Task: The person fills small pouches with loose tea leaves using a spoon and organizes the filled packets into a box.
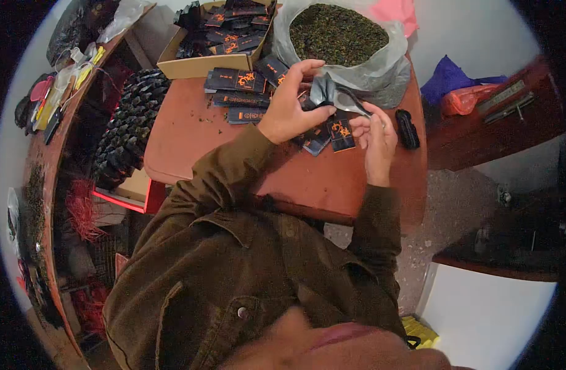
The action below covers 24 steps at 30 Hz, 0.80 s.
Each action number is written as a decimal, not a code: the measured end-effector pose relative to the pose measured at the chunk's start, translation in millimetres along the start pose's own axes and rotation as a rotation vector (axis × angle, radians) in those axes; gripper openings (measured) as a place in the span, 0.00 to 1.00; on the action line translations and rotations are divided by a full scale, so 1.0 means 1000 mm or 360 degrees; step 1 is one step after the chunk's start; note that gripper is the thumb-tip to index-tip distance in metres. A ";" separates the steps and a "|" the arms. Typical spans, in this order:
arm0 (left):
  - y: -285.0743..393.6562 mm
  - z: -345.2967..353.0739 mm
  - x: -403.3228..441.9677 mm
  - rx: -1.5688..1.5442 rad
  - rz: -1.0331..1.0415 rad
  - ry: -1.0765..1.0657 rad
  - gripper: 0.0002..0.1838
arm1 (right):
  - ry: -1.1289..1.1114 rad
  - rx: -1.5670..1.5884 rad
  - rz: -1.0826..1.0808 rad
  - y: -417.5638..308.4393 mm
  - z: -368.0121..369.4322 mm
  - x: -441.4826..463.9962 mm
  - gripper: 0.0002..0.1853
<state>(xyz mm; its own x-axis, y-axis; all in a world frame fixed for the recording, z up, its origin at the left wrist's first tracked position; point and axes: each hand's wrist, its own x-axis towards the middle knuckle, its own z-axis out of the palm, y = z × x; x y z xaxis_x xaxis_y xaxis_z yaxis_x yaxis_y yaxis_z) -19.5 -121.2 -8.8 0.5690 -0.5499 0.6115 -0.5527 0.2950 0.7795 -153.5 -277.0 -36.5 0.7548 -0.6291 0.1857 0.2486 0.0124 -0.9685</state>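
Between my hands, over the table, is a small black pouch (323, 90) with a shiny silver inside showing at its mouth. My left hand (290, 106) has its thumb and fingers closed around the pouch's left side. At the silver right-hand edge, my right hand (378, 134) pinches with thumb and fingertips. Just behind stands a clear plastic bag (390, 77) full of loose dark green tea-like leaves (339, 34). Flat black packets with orange print (238, 80) lie left of my left hand, and another printed packet (341, 134) lies below the pouch.
An open cardboard box (206, 66) of black packets sits at the table's back left. A black object (407, 129) rests by the right edge of the reddish table (184, 132). Many filled black pouches (126, 123) stand in a red-edged box (148, 196) on the left.
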 end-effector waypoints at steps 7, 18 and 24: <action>0.005 -0.016 0.001 0.0477 0.0307 0.0092 0.38 | 0.0010 0.0073 -0.0085 0.004 -0.007 0.000 0.17; -0.051 -0.017 -0.017 0.0486 0.0084 0.0151 0.37 | 0.0054 0.0244 -0.0206 -0.023 0.020 0.023 0.17; -0.043 -0.018 -0.013 0.0735 0.0291 0.0228 0.37 | 0.0155 -0.0190 -0.0594 -0.056 0.054 0.024 0.16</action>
<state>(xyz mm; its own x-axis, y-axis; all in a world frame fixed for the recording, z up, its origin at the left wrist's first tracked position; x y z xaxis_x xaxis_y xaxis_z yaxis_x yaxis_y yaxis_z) 7.6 -112.9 -48.3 0.4974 -0.3996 0.7700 -0.8439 -0.0174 0.5362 -116.9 -250.6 31.1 0.5636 -0.6442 0.5171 0.4179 -0.3176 -0.8512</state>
